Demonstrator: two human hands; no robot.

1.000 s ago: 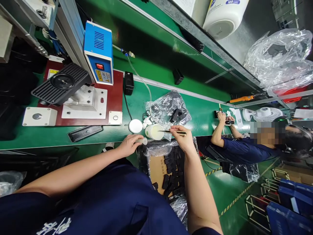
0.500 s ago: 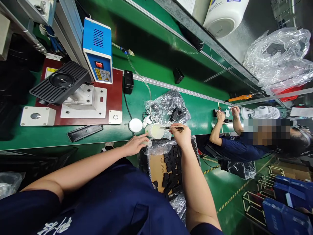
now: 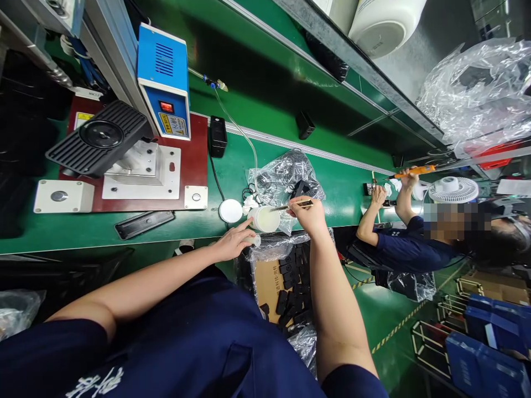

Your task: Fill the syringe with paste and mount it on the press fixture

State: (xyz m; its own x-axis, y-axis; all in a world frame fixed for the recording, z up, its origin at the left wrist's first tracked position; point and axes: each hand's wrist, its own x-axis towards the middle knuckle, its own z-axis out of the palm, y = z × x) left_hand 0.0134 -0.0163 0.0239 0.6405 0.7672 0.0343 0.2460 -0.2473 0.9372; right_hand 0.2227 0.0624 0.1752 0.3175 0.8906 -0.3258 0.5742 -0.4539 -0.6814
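We take the white jar as our landmark; it stands near the front edge of the green bench, open side toward us, pale contents visible.

Right hand, on the jar's right: closed, thumb and fingers pinching a slim tool. We see the tool lying at a shallow slant, its thin end over the jar's mouth; we cannot tell whether the tip touches the contents.

Left hand, to the left of the jar and slightly nearer us: partly curled, index finger extended to the jar's side. Its other fingers hold a small translucent piece, which sits just in front of the jar. We cannot make out the thumb's exact grip.

Surroundings, referred to the jar: we note a white disc just to the left, crumpled white tissue close behind on the left, and a clear plastic bag behind and to the right, black items in it. In front and below, we see a carton with black parts. Far to the jar's right, a co-worker grips an orange tool in one raised hand.
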